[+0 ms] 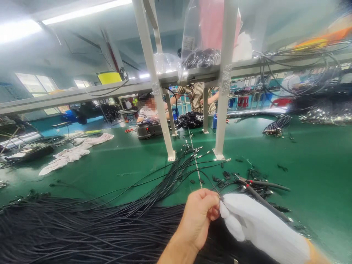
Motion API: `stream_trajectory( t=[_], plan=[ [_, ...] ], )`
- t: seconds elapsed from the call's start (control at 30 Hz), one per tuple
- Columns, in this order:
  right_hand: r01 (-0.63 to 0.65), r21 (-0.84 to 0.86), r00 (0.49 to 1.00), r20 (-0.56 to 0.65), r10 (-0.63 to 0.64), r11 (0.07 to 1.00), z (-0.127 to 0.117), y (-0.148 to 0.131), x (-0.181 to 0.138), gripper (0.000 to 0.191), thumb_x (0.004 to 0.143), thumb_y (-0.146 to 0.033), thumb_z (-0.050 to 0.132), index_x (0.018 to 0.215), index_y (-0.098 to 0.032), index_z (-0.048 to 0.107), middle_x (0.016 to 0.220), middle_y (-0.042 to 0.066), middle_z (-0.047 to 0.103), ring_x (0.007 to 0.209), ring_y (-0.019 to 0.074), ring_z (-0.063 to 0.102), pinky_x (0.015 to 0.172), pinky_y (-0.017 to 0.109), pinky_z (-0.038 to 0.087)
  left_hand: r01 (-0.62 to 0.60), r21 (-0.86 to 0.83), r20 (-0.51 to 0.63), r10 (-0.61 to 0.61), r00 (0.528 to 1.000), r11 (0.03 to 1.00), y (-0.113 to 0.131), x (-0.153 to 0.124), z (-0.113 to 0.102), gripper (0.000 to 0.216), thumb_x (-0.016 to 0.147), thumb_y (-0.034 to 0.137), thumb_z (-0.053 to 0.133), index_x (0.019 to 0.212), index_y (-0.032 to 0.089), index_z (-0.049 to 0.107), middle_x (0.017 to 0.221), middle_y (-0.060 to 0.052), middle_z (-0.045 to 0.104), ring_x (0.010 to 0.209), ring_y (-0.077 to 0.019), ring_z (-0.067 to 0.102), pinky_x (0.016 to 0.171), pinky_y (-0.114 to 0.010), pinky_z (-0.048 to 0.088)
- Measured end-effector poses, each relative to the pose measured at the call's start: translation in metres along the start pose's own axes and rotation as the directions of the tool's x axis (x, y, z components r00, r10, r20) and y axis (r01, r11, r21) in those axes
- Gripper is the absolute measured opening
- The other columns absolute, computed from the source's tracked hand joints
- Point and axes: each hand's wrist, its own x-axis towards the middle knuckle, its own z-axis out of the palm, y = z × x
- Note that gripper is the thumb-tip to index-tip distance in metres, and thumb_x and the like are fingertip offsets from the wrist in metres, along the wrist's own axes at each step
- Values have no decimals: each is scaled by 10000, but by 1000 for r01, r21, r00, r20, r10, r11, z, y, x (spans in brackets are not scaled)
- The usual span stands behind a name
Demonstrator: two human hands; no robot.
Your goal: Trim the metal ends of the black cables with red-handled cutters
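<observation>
My bare left hand (198, 216) is closed in a pinch on a thin black cable (212, 184), which arcs over the bench toward the fingertips. Meeting it there is my right hand (244, 214) in a white glove, its thumb and fingertips pinched on the same cable. The cable's end is hidden among the fingers. Beneath and left of both hands spreads a large heap of black cables (110, 231). A narrower bundle (167, 183) runs forward with metal-tipped ends. Pliers with dark handles (268, 184) lie just beyond my right hand, among small black pieces (226, 175).
White shelf posts (220, 110) stand on the green bench (319, 157). At left lies a white cloth (74, 152); a coiled cable bundle (276, 126) lies far right. A dark device (150, 129) sits near a seated person (145, 110). Another person in stripes (196, 97) stands behind.
</observation>
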Motion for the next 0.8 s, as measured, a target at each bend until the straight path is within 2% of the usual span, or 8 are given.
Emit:
stream_trajectory(
  t=[0.2,0.27,0.37,0.43,0.57,0.7,0.73,0.8],
  plan=[
    [-3,-126,997,-82,-8,992,-2,-8,0,417,896,-543,393,711,-220,582,555,11,566,493,147,488,494,281,364,-121,205,-3,125,992,971,4,-3,0,126,623,209,682,694,134,610,606,19,551,550,-81,422,553,-239,316],
    [-5,-242,988,-153,-33,970,-3,-10,-2,397,891,-514,411,653,-227,546,584,6,563,544,147,488,530,281,342,-135,258,17,135,991,957,5,-3,-1,155,649,246,711,685,139,605,598,16,552,556,-91,434,564,-246,342],
    [-56,-533,969,-233,-83,844,-2,-10,-4,389,905,-473,352,637,-233,501,619,-1,569,601,153,491,586,290,317,-135,307,15,136,991,942,5,-1,-4,189,656,271,740,668,146,598,560,23,539,548,-100,448,562,-248,358],
    [-88,-656,972,-220,-78,750,-1,-10,-5,378,921,-433,294,666,-238,495,649,-7,596,622,154,513,607,288,320,-126,316,13,129,992,940,4,1,-6,156,655,245,725,674,144,608,559,21,546,546,-103,459,557,-248,365],
    [-100,-693,984,-174,-31,714,0,-10,-6,368,935,-399,263,684,-243,481,662,-12,617,628,151,542,612,278,335,-119,316,28,117,993,941,3,2,-8,65,640,184,663,653,149,610,542,22,547,528,-100,461,544,-244,367],
    [-102,-709,971,-225,-87,697,1,-7,-6,332,911,-401,341,658,-240,484,689,4,630,666,169,550,618,287,335,-111,339,0,118,993,934,4,2,-8,48,576,144,607,620,157,591,520,26,536,502,-94,444,515,-242,342],
    [-90,-689,966,-235,-104,720,1,-5,-5,331,908,-405,374,646,-239,488,680,2,625,658,167,542,614,287,336,-108,341,-8,117,993,934,5,2,-8,56,563,142,597,616,156,591,521,25,537,502,-94,442,512,-242,336],
    [-33,-535,975,-202,-89,844,-1,0,-5,354,915,-417,437,621,-232,504,629,-3,596,614,153,522,593,282,353,-98,328,-21,111,994,939,6,1,-7,62,550,146,589,611,155,593,523,22,542,504,-92,440,508,-240,318]
  ],
)
